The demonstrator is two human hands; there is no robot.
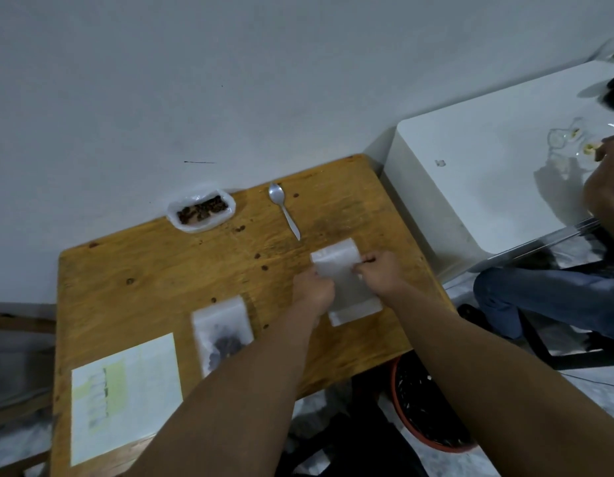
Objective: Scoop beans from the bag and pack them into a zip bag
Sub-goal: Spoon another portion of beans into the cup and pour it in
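Pinches the right edge of the empty zip bag (338,258) with right hand (379,271), thumb and fingertips closed on the plastic. Grips the bag's left edge with left hand (314,290), fingers curled, tips hidden behind the knuckles. Holds the zip bag flat on the wooden table (161,270), toward its right side, long axis tilted, white strip end nearest the camera. Just beyond the bag: spoon (284,210), lying flat, handle end pointing at the bag, not touching it. Farther left, at the far edge against the wall (229,80): bag of beans (201,210), mouth open, dark beans showing inside. Left of the forearms, on the near side: second zip bag (223,332), dark beans in it, lying flat, its near corner covered by the left forearm. Near-left corner: paper sheet (126,394), print too blurred to read. Right of the wooden table: white table (487,173), another person's hand (608,166) above it. Below the near-right edge, on the floor: red basket (429,407).
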